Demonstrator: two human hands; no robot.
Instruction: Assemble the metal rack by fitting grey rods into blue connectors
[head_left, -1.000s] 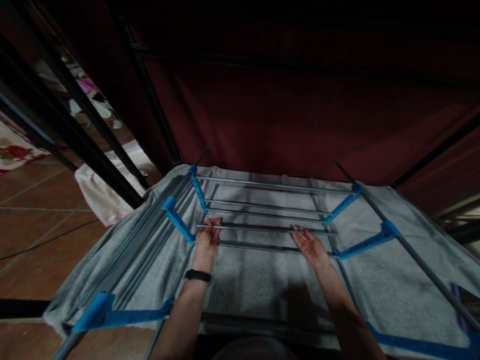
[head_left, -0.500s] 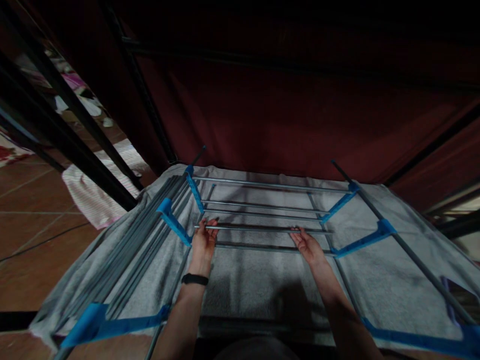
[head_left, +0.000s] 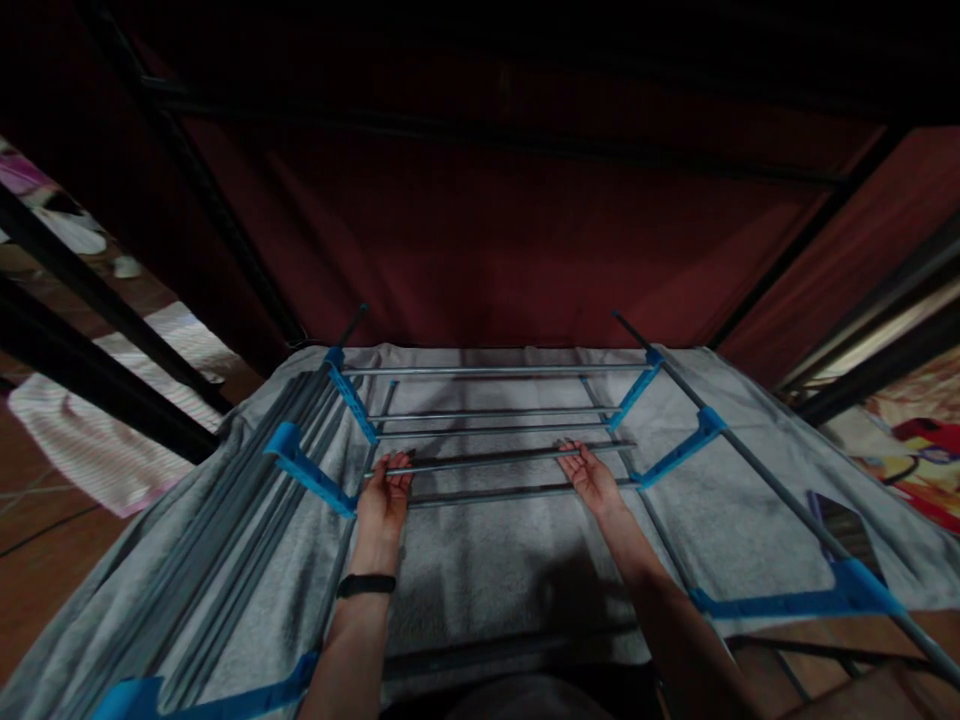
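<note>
Between my two hands a loose grey metal tube [head_left: 480, 461] lies crosswise, tilted slightly up to the right. My left hand [head_left: 385, 487] grips it near its left end, thumb and fingers closed around it. My right hand [head_left: 589, 474] holds it short of its right end. Beneath and around it stands a frame of grey tubes joined by blue plastic brackets, among them a left bracket [head_left: 313, 475] and a right bracket [head_left: 681, 450]. A fixed crossbar [head_left: 487, 495] runs just on my side of the held tube, and more crossbars [head_left: 495, 370] span the far end.
A pile of loose grey tubes [head_left: 217, 520] lies on the left of the grey cloth [head_left: 517, 560]. A dark flat object [head_left: 847, 525] rests at the right. Black metal bars [head_left: 105, 370] and a dark red panel [head_left: 480, 240] enclose the space. Striped cloth [head_left: 97, 420] lies beyond the left bars.
The view has swung to the right. The held tube has gone from nearly level to tilted, its right end now higher than its left. Both hands keep their hold on it.
</note>
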